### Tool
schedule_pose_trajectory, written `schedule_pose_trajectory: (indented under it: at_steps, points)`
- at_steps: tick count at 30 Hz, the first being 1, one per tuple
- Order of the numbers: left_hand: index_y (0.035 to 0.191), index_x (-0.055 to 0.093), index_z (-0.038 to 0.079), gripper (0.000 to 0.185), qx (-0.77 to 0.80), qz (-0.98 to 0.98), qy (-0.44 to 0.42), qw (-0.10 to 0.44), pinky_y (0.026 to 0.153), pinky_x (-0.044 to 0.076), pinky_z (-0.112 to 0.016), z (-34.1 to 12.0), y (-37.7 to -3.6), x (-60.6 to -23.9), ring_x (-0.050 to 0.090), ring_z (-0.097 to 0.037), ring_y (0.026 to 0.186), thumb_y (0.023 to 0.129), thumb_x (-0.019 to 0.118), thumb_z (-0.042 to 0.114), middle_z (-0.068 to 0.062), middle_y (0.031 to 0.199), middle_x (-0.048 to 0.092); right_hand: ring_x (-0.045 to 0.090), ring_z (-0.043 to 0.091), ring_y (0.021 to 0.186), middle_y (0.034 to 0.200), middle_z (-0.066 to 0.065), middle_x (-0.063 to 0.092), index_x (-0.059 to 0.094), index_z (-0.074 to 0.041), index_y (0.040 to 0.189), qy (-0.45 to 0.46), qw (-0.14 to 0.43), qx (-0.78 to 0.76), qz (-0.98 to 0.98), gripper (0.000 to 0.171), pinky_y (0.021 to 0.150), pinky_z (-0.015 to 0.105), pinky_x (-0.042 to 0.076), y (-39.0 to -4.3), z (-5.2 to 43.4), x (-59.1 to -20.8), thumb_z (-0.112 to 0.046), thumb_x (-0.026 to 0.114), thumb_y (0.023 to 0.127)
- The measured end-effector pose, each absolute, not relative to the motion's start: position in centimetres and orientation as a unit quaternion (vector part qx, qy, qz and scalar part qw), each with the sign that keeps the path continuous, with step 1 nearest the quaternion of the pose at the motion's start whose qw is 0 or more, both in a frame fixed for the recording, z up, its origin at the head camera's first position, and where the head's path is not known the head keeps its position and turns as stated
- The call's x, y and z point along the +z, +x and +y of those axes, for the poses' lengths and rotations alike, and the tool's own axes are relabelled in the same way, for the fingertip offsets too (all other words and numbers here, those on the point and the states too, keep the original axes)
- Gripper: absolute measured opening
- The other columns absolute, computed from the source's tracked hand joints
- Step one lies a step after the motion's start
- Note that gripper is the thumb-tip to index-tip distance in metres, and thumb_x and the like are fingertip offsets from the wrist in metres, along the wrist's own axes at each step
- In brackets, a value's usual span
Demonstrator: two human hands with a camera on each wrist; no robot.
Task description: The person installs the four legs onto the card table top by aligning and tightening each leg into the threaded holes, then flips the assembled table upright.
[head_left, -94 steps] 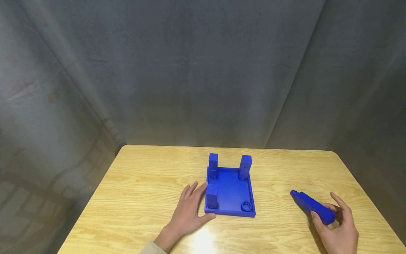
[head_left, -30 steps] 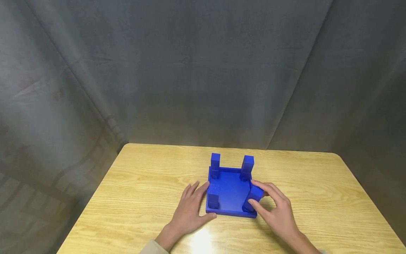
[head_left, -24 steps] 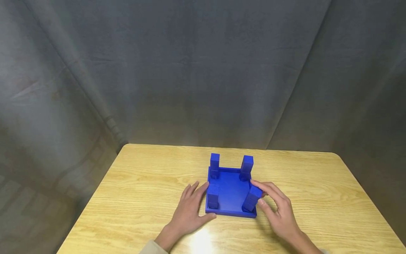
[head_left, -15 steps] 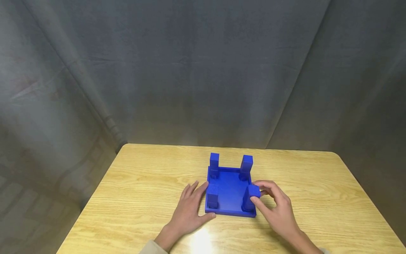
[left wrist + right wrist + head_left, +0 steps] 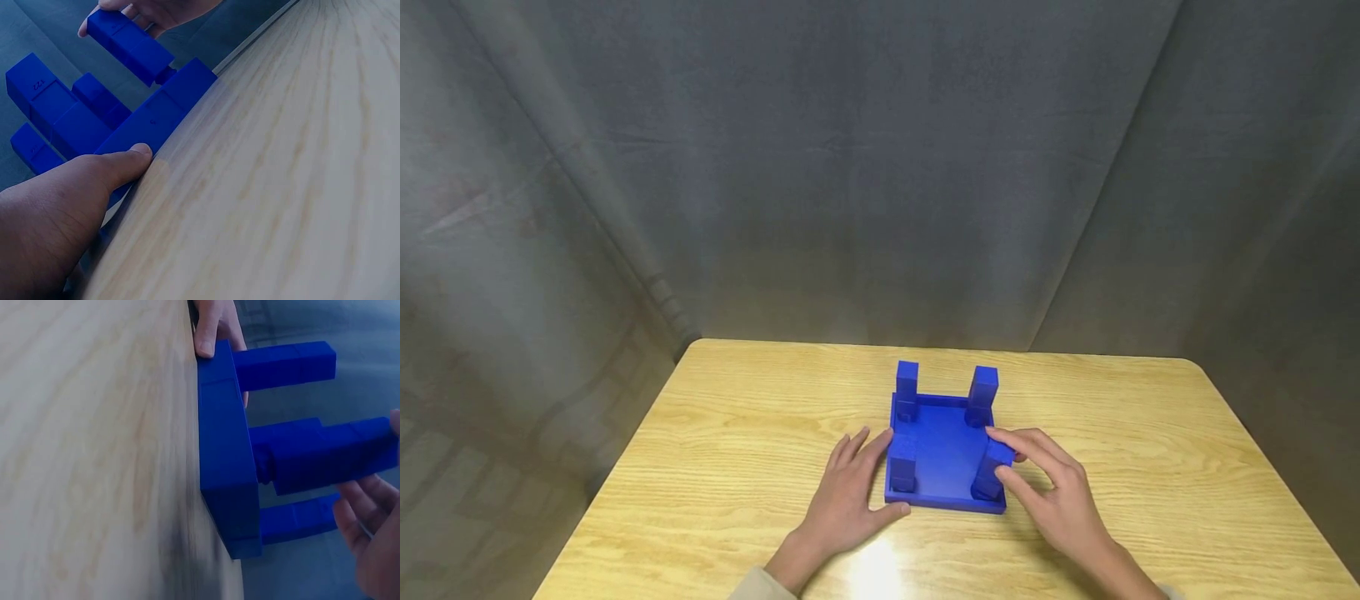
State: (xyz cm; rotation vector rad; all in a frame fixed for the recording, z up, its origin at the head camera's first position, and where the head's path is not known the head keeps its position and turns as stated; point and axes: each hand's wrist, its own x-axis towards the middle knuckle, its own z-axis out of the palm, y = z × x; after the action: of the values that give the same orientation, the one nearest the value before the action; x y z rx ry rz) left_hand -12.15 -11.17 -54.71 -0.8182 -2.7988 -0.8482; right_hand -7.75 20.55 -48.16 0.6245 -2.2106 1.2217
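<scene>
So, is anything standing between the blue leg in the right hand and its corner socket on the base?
Nothing visible: the right hand holds the blue leg already over the near right corner of the blue base.

Two bare hands, no rings/watch; beige sleeve cuff (image 5: 765, 583) on left wrist.

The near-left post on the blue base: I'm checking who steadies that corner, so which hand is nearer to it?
Left. The left hand rests against the blue base right beside the near-left post; the right hand is across the base, pinching the near-right post.
</scene>
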Motion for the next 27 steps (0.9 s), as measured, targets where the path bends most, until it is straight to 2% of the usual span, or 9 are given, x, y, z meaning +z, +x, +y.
schedule_pose_trajectory:
  at_steps: [3, 6, 10, 14, 18, 21, 27]
  points:
    - [0.173, 0.039, 0.014, 0.106, -0.280, -0.920, -0.269, 0.053, 0.137, 0.021, -0.061, -11.18, -12.12, -54.64, 0.037, -0.037, 0.163, 0.089, 0.084, 0.063, -0.003, 0.171, 0.052, 0.066, 0.012, 0.100, 0.124, 0.004, 0.076, 0.075, -0.008, 0.141, 0.243, 0.257, 0.459, -0.815, 0.048, 0.090, 0.019, 0.054, -7.71, 20.76, -48.19, 0.012, 0.070, 0.097]
    - [0.172, 0.040, 0.014, 0.106, -0.281, -0.919, -0.270, 0.055, 0.137, 0.021, -0.062, -11.19, -12.12, -54.63, 0.038, -0.037, 0.163, 0.090, 0.083, 0.062, -0.003, 0.171, 0.052, 0.067, 0.010, 0.099, 0.126, 0.005, 0.075, 0.074, -0.008, 0.141, 0.233, 0.259, 0.460, -0.817, 0.048, 0.090, 0.019, 0.054, -7.71, 20.82, -48.28, 0.012, 0.067, 0.098]
    - [0.172, 0.040, 0.013, 0.105, -0.281, -0.918, -0.272, 0.056, 0.137, 0.021, -0.062, -11.17, -12.13, -54.66, 0.038, -0.037, 0.163, 0.090, 0.084, 0.062, -0.003, 0.171, 0.052, 0.069, 0.008, 0.097, 0.127, 0.002, 0.072, 0.073, -0.005, 0.134, 0.205, 0.268, 0.471, -0.815, 0.051, 0.089, 0.018, 0.057, -7.74, 20.69, -48.29, 0.018, 0.077, 0.088]
    - [0.172, 0.040, 0.013, 0.105, -0.281, -0.919, -0.272, 0.055, 0.137, 0.021, -0.061, -11.15, -12.17, -54.69, 0.037, -0.037, 0.163, 0.090, 0.084, 0.062, -0.003, 0.171, 0.052, 0.069, 0.006, 0.092, 0.118, -0.004, 0.073, 0.070, -0.003, 0.125, 0.185, 0.282, 0.478, -0.811, 0.054, 0.088, 0.014, 0.057, -7.70, 20.40, -48.36, 0.020, 0.086, 0.079]
    - [0.172, 0.040, 0.013, 0.106, -0.284, -0.919, -0.270, 0.054, 0.137, 0.020, -0.062, -11.16, -12.17, -54.66, 0.037, -0.037, 0.163, 0.089, 0.084, 0.062, -0.003, 0.170, 0.052, 0.069, 0.009, 0.086, 0.109, -0.005, 0.073, 0.071, -0.004, 0.123, 0.174, 0.290, 0.474, -0.813, 0.058, 0.086, 0.013, 0.056, -7.68, 20.20, -48.48, 0.020, 0.090, 0.074]
    - [0.172, 0.040, 0.013, 0.106, -0.285, -0.919, -0.268, 0.052, 0.137, 0.020, -0.062, -11.15, -12.16, -54.64, 0.037, -0.037, 0.163, 0.089, 0.084, 0.061, -0.003, 0.170, 0.052, 0.069, 0.010, 0.086, 0.108, -0.005, 0.074, 0.074, -0.005, 0.129, 0.179, 0.286, 0.461, -0.821, 0.061, 0.085, 0.014, 0.055, -7.75, 20.28, -48.42, 0.018, 0.090, 0.075]
    - [0.172, 0.040, 0.013, 0.106, -0.286, -0.918, -0.269, 0.053, 0.137, 0.020, -0.062, -11.14, -12.16, -54.65, 0.037, -0.038, 0.163, 0.089, 0.085, 0.060, -0.003, 0.170, 0.053, 0.065, 0.008, 0.090, 0.113, -0.007, 0.073, 0.075, -0.009, 0.138, 0.219, 0.253, 0.450, -0.828, 0.058, 0.085, 0.018, 0.055, -7.80, 20.74, -48.10, 0.013, 0.085, 0.085]
